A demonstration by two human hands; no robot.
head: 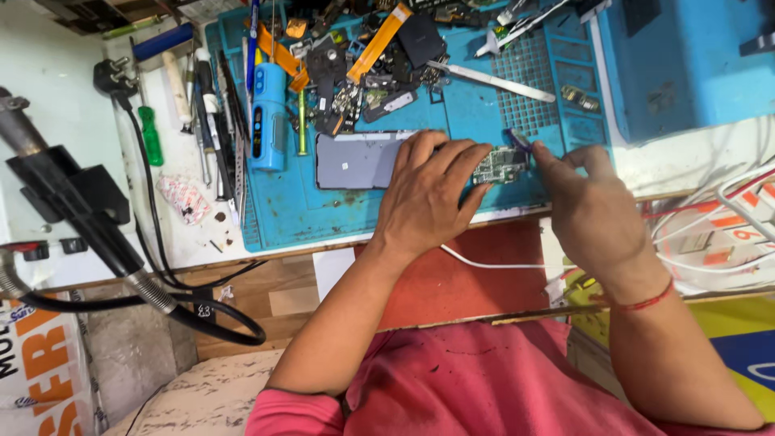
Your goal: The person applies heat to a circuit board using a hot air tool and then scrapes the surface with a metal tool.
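Between hands (517,182), flat green circuit board (499,165)

A small green circuit board (500,165) is being pinched by the left hand (428,194) over a blue mat (291,210), while a thin tool (519,139) is being held against it by the right hand (593,206), beside a grey phone (359,160)
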